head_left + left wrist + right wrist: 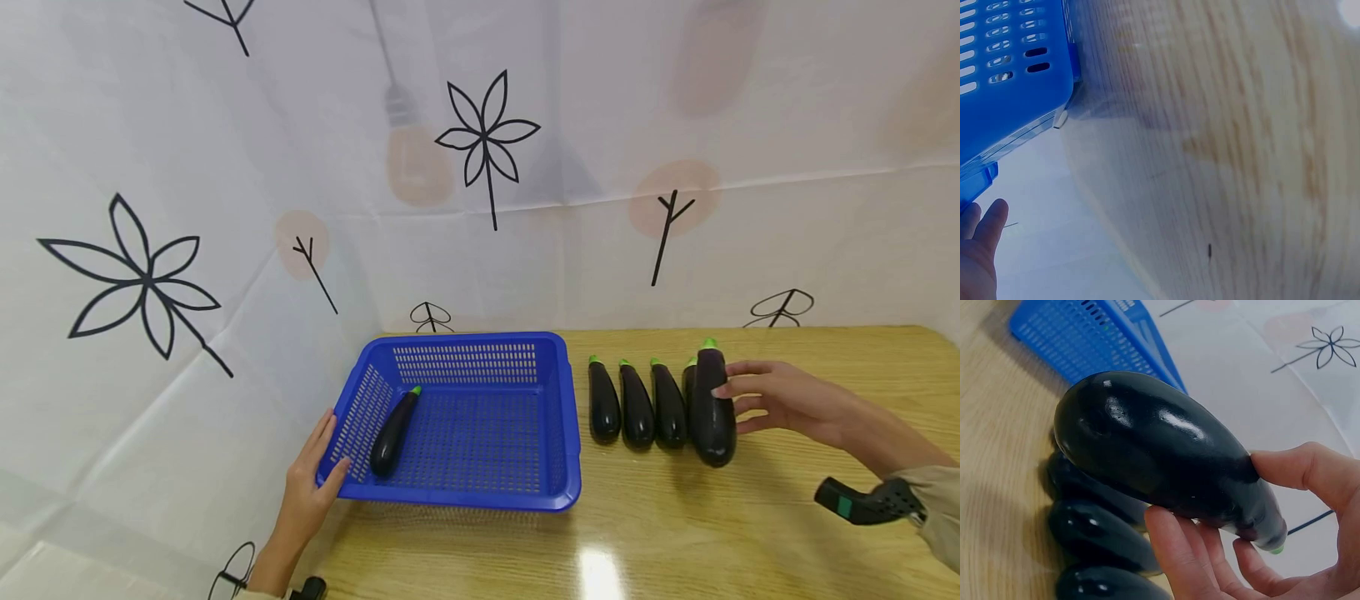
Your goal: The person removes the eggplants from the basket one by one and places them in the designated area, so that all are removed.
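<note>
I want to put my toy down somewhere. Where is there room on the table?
Bare wood lies in front of the blue plastic basket and the row of dark purple eggplants, toward the near edge. The basket floor right of its one eggplant is free. It is crowded where the right hand grips an eggplant.

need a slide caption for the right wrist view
Right hand grips a dark eggplant above three others, blue basket behind.

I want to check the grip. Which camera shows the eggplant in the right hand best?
The right wrist view: the held eggplant fills the frame, with the right hand's fingers and thumb around it. The head view shows it smaller, beside the eggplant row. The left wrist view misses it.
</note>
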The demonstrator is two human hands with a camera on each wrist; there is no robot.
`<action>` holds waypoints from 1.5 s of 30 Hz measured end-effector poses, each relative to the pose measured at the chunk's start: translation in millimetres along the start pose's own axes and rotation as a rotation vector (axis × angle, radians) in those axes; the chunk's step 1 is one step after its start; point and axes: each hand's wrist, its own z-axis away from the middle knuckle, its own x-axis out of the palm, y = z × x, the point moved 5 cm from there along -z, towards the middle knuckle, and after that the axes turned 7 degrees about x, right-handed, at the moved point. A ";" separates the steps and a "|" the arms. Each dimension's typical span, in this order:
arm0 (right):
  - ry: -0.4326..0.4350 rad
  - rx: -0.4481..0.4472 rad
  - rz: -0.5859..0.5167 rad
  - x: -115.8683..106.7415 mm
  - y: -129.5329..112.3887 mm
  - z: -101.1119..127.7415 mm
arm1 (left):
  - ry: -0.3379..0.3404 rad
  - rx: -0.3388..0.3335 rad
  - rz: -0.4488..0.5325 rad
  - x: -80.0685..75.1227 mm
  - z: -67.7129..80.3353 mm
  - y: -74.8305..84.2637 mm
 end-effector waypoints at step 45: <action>0.042 0.057 0.120 -54.3 44.7 -16.4 | 0.014 -0.020 0.008 -5.8 -14.9 35.7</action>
